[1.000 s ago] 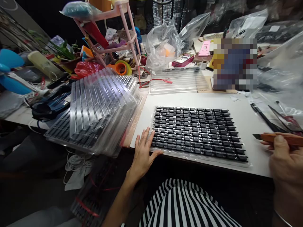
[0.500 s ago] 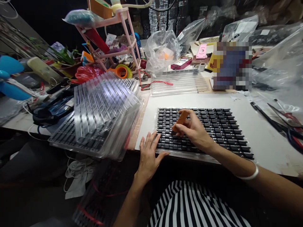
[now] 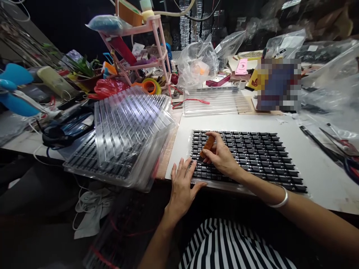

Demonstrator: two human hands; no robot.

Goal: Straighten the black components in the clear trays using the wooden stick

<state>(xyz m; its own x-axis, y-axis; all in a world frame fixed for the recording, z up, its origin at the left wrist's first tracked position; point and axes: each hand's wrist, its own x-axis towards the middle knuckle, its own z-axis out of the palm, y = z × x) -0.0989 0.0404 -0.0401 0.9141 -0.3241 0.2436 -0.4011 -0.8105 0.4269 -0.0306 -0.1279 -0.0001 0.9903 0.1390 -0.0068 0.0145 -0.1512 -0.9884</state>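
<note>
The left hand (image 3: 181, 186) has its fingers a little apart, touching the left end of the clear tray (image 3: 221, 186) of black parts (image 3: 260, 157). The right hand (image 3: 224, 158) pinches a brown tool (image 3: 206, 147) above them. White worktop (image 3: 319, 179) shows behind the tray and on its right.

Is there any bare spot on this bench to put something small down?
Yes: the white board looks bare between the black parts and the dark tools on the right, plus a strip behind, up to the clear tray. It's crowded leftward, with stacked trays, and where the left hand and right hand are.
</note>
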